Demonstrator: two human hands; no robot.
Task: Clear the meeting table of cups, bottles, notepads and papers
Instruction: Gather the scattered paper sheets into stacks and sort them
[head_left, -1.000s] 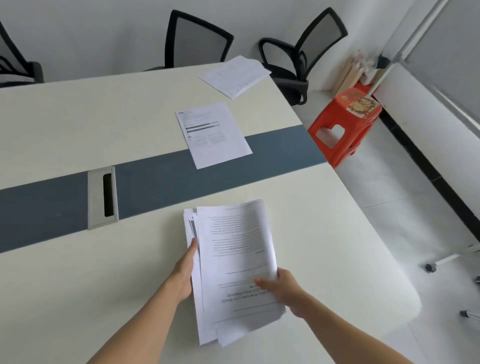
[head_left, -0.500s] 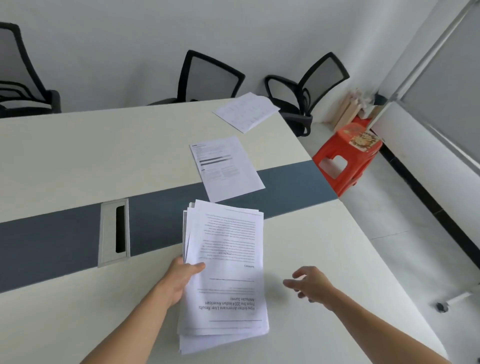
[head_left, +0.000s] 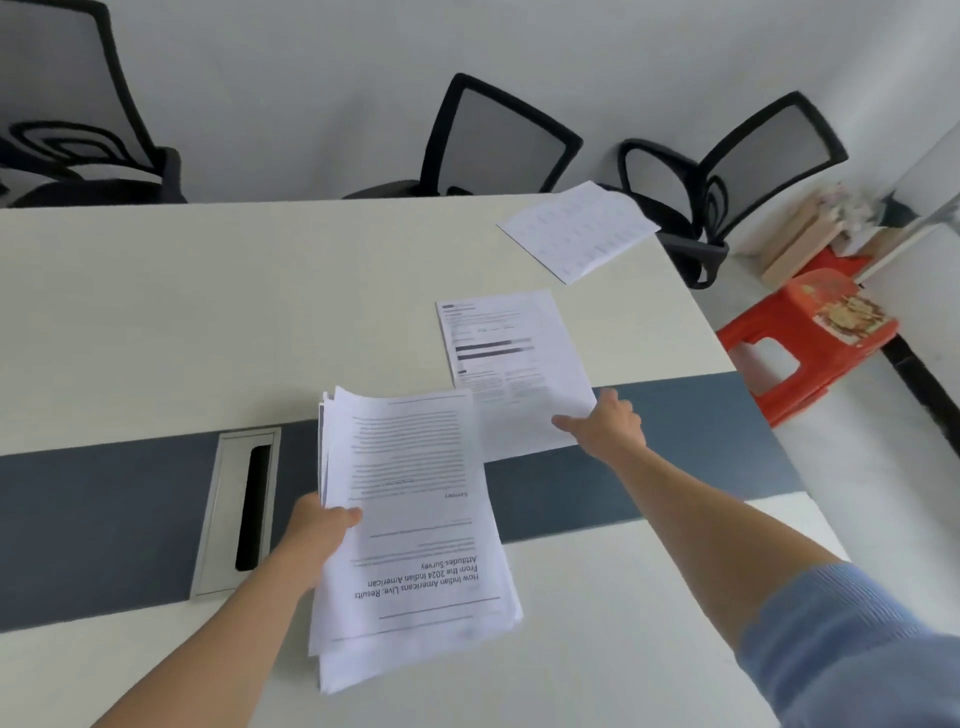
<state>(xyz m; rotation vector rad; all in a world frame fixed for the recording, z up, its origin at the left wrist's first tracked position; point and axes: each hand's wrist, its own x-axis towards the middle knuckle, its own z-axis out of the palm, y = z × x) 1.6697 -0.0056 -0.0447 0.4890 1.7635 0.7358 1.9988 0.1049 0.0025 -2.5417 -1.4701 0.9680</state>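
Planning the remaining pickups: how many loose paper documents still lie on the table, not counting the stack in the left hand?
2. One white printed sheet lies mid-table across the grey strip, under the right hand; another white sheet sits at the far right corner. None seem hidden.

Matt paper stack (head_left: 415, 519), smooth matt table (head_left: 208, 312), brushed-metal cable slot (head_left: 236, 512), glossy plastic stool (head_left: 779, 338).
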